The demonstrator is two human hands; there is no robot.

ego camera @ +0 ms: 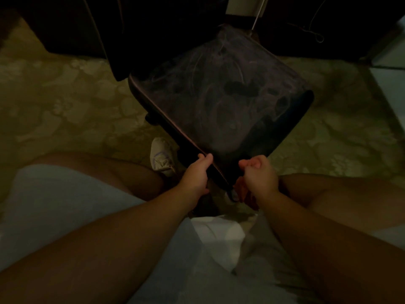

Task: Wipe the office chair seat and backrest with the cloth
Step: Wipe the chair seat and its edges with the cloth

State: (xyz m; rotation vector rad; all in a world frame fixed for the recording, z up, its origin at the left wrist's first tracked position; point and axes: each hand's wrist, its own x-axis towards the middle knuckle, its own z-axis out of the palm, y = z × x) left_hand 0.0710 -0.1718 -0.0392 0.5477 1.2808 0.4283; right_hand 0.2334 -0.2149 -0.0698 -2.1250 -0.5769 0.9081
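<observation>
The dark office chair panel (219, 102), dusty with pale smears, tilts toward me over the floor. My left hand (197, 174) grips its near left edge, thumb on top. My right hand (256, 172) is curled into a fist at the panel's near corner. A dim reddish fold (243, 194) hangs below this fist and looks like the cloth. The light is too low to tell whether this panel is the seat or the backrest.
Patterned beige floor (65, 106) surrounds the chair. A light shoe (162, 156) sits by the chair's left edge. Dark furniture (87, 29) stands behind, with a thin cable (315, 34) at the back right. My knees and pale clothing (54, 205) fill the foreground.
</observation>
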